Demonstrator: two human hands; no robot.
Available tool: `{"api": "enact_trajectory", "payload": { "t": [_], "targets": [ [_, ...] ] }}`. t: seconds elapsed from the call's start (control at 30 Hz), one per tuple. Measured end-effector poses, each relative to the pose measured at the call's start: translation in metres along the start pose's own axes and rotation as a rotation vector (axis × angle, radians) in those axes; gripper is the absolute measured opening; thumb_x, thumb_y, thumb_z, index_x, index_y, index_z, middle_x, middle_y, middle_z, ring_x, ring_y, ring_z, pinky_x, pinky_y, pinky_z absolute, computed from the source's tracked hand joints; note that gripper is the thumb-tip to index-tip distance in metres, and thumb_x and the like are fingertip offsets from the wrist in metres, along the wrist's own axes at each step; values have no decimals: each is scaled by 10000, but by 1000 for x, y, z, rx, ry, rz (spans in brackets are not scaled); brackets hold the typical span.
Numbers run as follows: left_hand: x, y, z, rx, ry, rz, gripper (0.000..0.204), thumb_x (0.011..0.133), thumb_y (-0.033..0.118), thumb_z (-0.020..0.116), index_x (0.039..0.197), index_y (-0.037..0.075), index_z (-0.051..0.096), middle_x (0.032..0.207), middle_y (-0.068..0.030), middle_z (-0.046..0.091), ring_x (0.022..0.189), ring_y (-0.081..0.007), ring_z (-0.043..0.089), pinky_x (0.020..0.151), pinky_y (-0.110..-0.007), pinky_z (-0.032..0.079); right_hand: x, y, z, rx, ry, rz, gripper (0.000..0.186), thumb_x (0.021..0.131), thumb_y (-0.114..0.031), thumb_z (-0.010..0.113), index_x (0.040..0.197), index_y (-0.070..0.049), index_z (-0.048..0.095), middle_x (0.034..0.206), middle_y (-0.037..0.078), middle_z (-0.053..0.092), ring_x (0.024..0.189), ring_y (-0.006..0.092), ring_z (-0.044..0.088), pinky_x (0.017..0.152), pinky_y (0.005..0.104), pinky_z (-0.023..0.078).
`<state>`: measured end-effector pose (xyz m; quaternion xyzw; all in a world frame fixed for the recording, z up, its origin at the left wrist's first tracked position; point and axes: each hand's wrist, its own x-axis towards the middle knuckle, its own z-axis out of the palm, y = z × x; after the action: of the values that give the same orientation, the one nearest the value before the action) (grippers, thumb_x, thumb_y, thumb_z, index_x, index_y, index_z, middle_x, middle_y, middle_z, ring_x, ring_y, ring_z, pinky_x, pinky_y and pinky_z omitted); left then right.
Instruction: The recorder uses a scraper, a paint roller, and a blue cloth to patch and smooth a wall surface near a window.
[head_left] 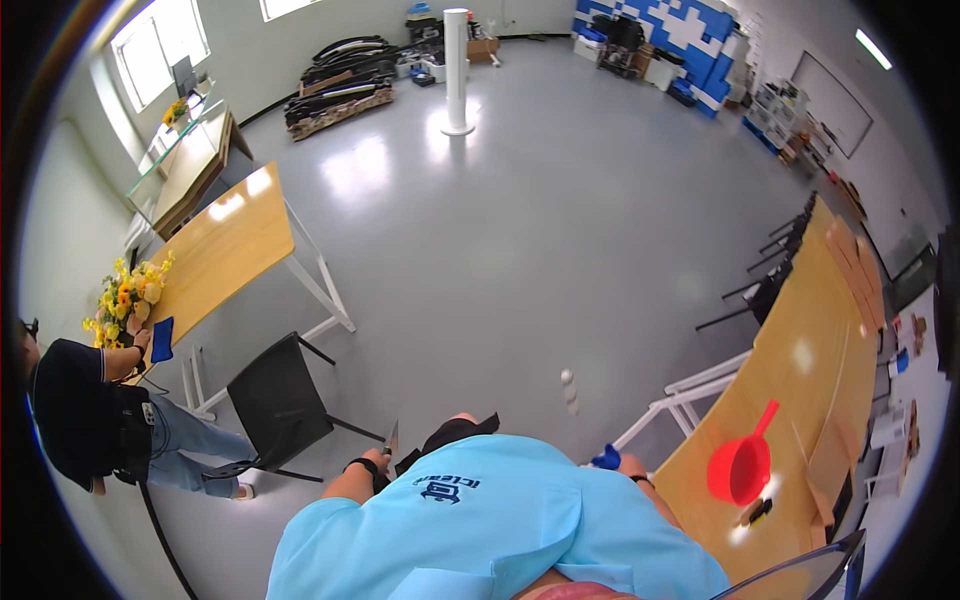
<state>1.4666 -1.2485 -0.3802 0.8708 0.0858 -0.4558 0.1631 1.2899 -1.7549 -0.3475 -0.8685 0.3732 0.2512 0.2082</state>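
A: What's in the left hand (372, 468)?

B: A knife (391, 437). Short grey blade, pointing up and away from the body, handle buried in the fist. Fingers wrapped shut round the handle. Black band on that wrist. It sits near, low centre-left, just over the light blue shirt (490, 530).

A: Right hand (618, 462)?

B: Mostly hidden behind the shirt. Something blue (606, 458) sits at it, probably a cloth or glove, too small to be sure. Can't tell whether that hand is closed or spread.

A: What's around?

B: Right: long wooden table (815, 350), with a red scoop (741, 462) near its close end, round bowl, straight handle angled up and far. A small dark item (755, 511) lies just near of the scoop. Left of the knife: black chair (280, 400), well apart from the blade. Far left: another person (90, 420) at a second wooden table (225, 250), yellow flowers (130, 295) beside them. Grey floor between, white column (456, 70) at the far end.
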Motion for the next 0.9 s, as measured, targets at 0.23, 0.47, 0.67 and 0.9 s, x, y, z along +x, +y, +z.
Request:
{"api": "enact_trajectory", "payload": {
  "t": [0.23, 0.47, 0.67, 0.9],
  "targets": [
    [70, 35, -5, -114, -60, -5, 337, 765, 284, 484, 841, -26, 591, 785, -156, 601, 745, -257, 587, 689, -356, 447, 128, -135, -105, 122, 319, -259, 218, 679, -131, 551, 886, -64, 547, 838, 181, 573, 806, 355, 534, 697, 413, 434],
    [155, 87, -92, -71, 3, -3, 340, 750, 309, 501, 856, 1, 597, 865, -192, 579, 839, -292, 557, 734, -374, 430, 218, -189, -139, -3, 224, -253, 203, 648, -116, 574, 846, -72, 578, 841, 166, 576, 812, 333, 538, 701, 404, 436],
    [220, 167, -214, -225, 418, 165, 311, 772, 247, 481, 908, -33, 494, 755, -189, 575, 653, -305, 575, 595, -393, 456, 241, -210, -150, -224, -75, -4, 238, 644, -105, 562, 875, -56, 596, 884, 180, 571, 858, 326, 536, 724, 386, 434],
    [216, 275, -337, -840, 189, 266, 353, 790, 209, 504, 1088, 65, 382, 687, -51, 512, 525, -117, 479, 410, -248, 364, 352, -258, -159, -300, -226, 55, 230, 637, -98, 565, 856, -38, 596, 868, 191, 570, 848, 333, 538, 711, 379, 435]
  ]
}}
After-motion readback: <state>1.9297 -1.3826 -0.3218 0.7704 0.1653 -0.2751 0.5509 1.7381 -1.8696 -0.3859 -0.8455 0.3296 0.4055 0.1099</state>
